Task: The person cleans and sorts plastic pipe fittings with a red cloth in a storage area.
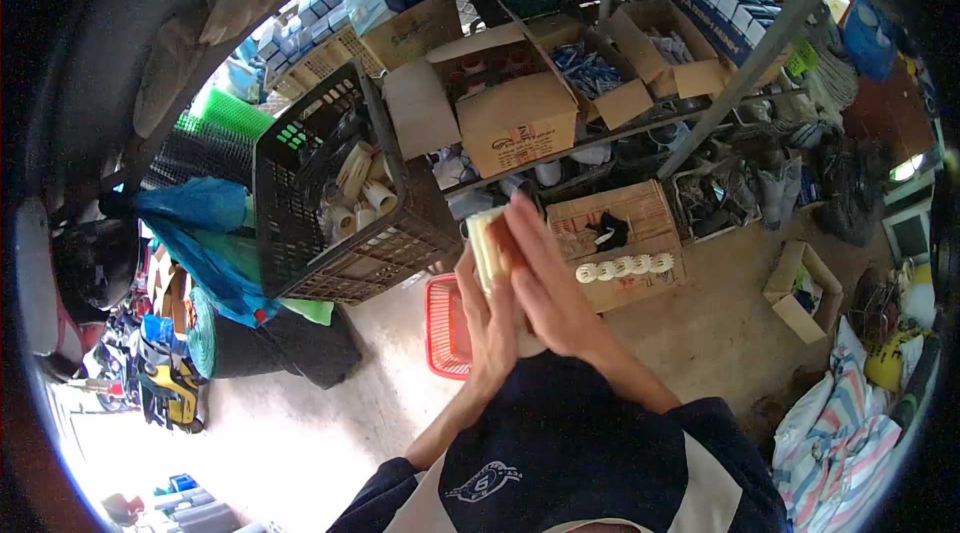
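A cream-coloured, ribbed cylindrical piece (pixel 485 245) is held upright in front of my chest, between both hands. My left hand (pixel 487 331) closes around its lower left side. My right hand (pixel 552 295) presses against its right side with long, straightened fingers, and part of the piece is hidden behind them. Below and to the right, a row of several cream ribbed pieces (pixel 626 267) lies on a flattened cardboard sheet (pixel 655 218). A small black item (pixel 607 231) rests on the same cardboard. To the left of my hands, a red plastic basket (pixel 436 328) stands on the floor.
A black crate (pixel 340 268) with cream pipe-like parts stands at the left. Open cardboard boxes (pixel 520 128) line the shelf ahead, crossed by a slanted metal post (pixel 750 63). A small open carton (pixel 803 293) and striped sacks (pixel 840 423) lie at the right.
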The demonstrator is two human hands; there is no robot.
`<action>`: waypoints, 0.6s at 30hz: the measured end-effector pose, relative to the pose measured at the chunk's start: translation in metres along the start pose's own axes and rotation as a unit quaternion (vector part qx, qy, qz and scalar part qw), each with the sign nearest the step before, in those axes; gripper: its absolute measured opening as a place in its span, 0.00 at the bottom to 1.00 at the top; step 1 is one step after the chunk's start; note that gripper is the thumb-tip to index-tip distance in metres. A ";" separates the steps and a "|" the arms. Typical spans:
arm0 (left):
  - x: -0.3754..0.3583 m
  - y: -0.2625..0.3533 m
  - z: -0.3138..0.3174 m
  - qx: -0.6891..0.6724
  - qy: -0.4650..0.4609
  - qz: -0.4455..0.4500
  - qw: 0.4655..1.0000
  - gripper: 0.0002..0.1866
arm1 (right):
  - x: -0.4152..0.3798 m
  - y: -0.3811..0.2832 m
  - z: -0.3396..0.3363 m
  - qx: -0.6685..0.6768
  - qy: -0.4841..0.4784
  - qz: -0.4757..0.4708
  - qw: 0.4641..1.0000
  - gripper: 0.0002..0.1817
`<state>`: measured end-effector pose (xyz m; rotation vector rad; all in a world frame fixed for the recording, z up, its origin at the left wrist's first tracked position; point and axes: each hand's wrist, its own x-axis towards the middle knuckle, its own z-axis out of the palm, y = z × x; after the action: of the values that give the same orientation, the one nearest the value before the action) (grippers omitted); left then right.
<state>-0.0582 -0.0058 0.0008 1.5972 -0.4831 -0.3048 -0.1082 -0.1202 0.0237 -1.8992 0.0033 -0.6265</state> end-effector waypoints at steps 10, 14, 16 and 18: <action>0.022 0.031 0.009 0.025 0.117 0.032 0.992 0.30 | -0.026 0.000 0.010 -0.022 -0.036 0.003 0.999 0.34; -0.002 0.006 0.005 0.044 0.027 0.066 0.996 0.33 | 0.019 0.013 -0.003 0.106 0.004 0.007 0.994 0.34; 0.000 0.000 -0.001 0.075 0.006 0.058 0.996 0.35 | 0.030 0.014 0.001 0.263 0.018 0.054 0.963 0.35; 0.010 0.000 -0.005 0.052 0.061 0.100 0.992 0.34 | 0.014 0.020 0.019 0.275 0.010 0.092 0.957 0.36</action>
<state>-0.0472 -0.0059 0.0021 1.6421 -0.5662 -0.0298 -0.0828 -0.1157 0.0068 -1.3340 0.0163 -0.4578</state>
